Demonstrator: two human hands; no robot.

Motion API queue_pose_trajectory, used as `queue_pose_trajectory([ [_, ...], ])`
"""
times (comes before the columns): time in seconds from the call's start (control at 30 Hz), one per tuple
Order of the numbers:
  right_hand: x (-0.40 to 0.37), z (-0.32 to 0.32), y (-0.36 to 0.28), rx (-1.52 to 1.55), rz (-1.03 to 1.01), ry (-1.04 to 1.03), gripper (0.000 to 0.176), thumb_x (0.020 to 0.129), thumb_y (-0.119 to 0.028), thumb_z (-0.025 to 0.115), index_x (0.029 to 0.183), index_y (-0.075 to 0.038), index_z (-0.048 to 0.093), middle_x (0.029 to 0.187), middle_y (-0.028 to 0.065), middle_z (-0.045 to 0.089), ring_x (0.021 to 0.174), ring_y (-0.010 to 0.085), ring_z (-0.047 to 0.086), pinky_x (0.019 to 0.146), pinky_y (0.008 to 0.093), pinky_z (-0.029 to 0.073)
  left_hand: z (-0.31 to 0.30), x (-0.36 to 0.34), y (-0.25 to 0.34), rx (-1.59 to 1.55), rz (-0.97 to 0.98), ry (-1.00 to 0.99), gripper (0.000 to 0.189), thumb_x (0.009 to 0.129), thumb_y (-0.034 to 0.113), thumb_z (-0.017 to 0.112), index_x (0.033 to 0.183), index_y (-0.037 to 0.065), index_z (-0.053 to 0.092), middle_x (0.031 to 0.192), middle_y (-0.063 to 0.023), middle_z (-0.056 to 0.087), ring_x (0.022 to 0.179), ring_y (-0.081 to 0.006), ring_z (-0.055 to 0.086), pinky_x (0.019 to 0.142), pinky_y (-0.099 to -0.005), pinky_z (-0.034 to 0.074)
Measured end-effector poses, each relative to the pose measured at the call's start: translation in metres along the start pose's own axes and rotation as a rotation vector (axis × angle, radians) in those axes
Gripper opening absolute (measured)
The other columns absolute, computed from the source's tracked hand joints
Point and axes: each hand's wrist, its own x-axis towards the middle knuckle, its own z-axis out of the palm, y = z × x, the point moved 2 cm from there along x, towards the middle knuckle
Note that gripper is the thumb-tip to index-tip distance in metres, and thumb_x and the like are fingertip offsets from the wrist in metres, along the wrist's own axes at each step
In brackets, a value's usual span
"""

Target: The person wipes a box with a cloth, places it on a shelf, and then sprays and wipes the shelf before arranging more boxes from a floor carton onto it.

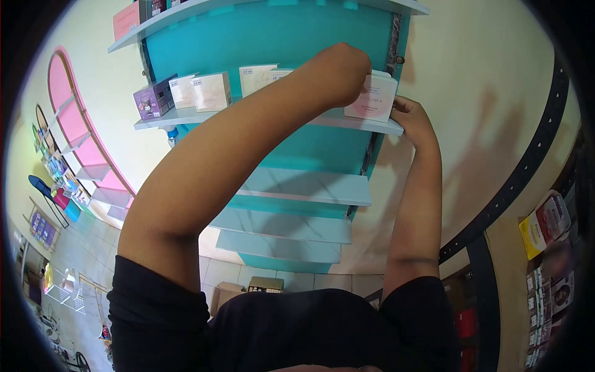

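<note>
At the right end of a grey-white shelf [322,118] stands a white-and-pink cardboard box [374,102], with more white boxes just behind it. My left hand [348,71] reaches across and is curled closed at the box's upper left edge; its fingertips are hidden. On the other side, my right hand [413,119] has bent fingers against the box's right edge, by the shelf's end. Farther left on this shelf are a cream box [212,93], another pale box [182,91], a purple box [154,99] and a white box [257,79], the last partly behind my left forearm.
A higher shelf [248,5] holds a pink box [127,23]. Lower shelves [304,186] step down the turquoise back panel [279,146]. Open cartons [266,284] sit on the tiled floor. A pink arched shelf unit [80,118] stands left; a black perforated metal strip [527,192] runs along the right.
</note>
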Motion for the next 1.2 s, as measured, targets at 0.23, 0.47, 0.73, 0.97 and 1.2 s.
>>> queue_pose_trajectory([
  [0.23,-0.001,0.002,0.006,0.151,-0.009,0.055,0.038,0.085,-0.003,0.064,0.123,0.006,0.066,0.105,0.0125,0.072,0.091,0.0162,0.068,0.083,0.0272,0.052,-0.012,0.004,-0.002,0.001,0.02,-0.096,0.037,0.08,0.017,0.079,0.115,0.006,0.073,0.107,-0.0185,0.071,0.099,-0.034,0.069,0.089,-0.0399,0.054],
  [0.47,0.0,0.0,0.008,0.093,-0.033,0.029,0.034,0.089,-0.007,0.065,0.12,0.007,0.066,0.106,0.0109,0.071,0.089,0.0151,0.067,0.08,0.0271,0.052,-0.055,-0.021,-0.019,-0.086,-0.091,0.199,0.035,0.083,0.027,0.078,0.111,0.005,0.075,0.109,-0.0179,0.072,0.09,-0.0313,0.072,0.083,-0.0396,0.056],
  [0.73,-0.002,0.0,0.005,0.092,-0.027,0.031,0.031,0.089,-0.009,0.067,0.116,0.007,0.068,0.102,0.0095,0.072,0.087,0.0154,0.068,0.079,0.0278,0.052,-0.088,-0.17,-0.022,-0.471,-0.297,0.201,0.033,0.085,0.031,0.077,0.104,0.005,0.075,0.093,-0.0084,0.074,0.073,-0.0164,0.064,0.07,-0.0304,0.053],
  [0.97,-0.012,0.001,0.004,0.229,0.046,0.067,0.039,0.092,-0.011,0.066,0.127,0.006,0.063,0.111,0.0114,0.071,0.096,0.0172,0.067,0.088,0.0292,0.05,0.032,-0.316,-0.045,-0.769,-0.309,-0.948,0.054,0.088,0.039,0.073,0.13,0.007,0.063,0.119,-0.015,0.07,0.097,-0.0262,0.069,0.088,-0.0382,0.054],
  [1.2,-0.032,0.002,-0.003,0.102,0.233,0.264,0.045,0.1,-0.038,0.052,0.134,-0.01,0.064,0.126,0.0049,0.066,0.118,0.021,0.058,0.096,0.0378,0.039,0.089,-0.43,-0.053,-0.904,-0.428,-1.153,0.064,0.09,0.049,0.069,0.138,0.009,0.056,0.124,-0.0154,0.068,0.108,-0.0296,0.068,0.096,-0.0382,0.051],
])
